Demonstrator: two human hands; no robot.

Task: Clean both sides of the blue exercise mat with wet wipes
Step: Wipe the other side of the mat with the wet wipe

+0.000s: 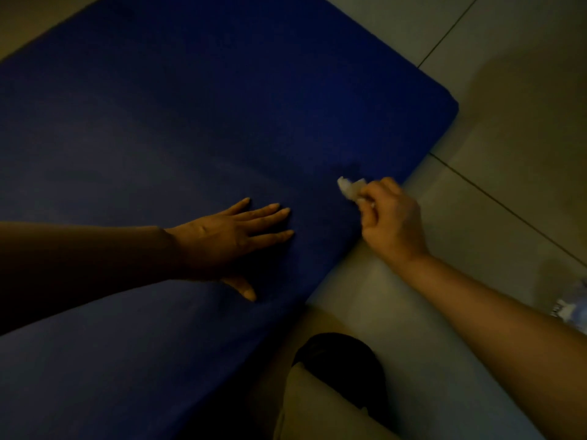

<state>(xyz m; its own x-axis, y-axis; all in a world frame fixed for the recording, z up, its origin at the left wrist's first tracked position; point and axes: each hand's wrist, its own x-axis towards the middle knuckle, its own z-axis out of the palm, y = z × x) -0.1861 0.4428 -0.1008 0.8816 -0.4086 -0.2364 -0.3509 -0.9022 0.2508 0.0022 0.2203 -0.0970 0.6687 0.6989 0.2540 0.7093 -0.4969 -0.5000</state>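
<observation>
Centrally, a large dark-blue foam exercise mat (203,115) lies flat on a pale tiled floor (508,128), one rounded corner toward the upper right and its long edge running diagonally down to the lower centre. Left hand (228,239): fingers straight and spread, palm down and pressing on the mat surface, holding nothing. Right hand (389,214): fingers curled round a crumpled white wet wipe (349,187), which protrudes from the fist and sits at or just above the mat close to its near edge (contact cannot be confirmed in this dim view). A slightly darker patch beyond the wipe may be dampness; this is uncertain. Lower centre, the person's knee in pale trousers (320,408) rests on the floor beside the mat, with a dark object (340,357) behind it that cannot be identified. At the right margin a whitish crinkled package (570,308), possibly the wipe pack, is only partly visible.

Handling note: the mat appears light, soft and flexible, with a faintly textured, probably grippy face; it is likely to slide or ripple under wiping, hence the bracing palm. For turning it to reach the underside, the long edge or the rounded corner offers the best hold, lifted and folded over rather than dragged.
</observation>
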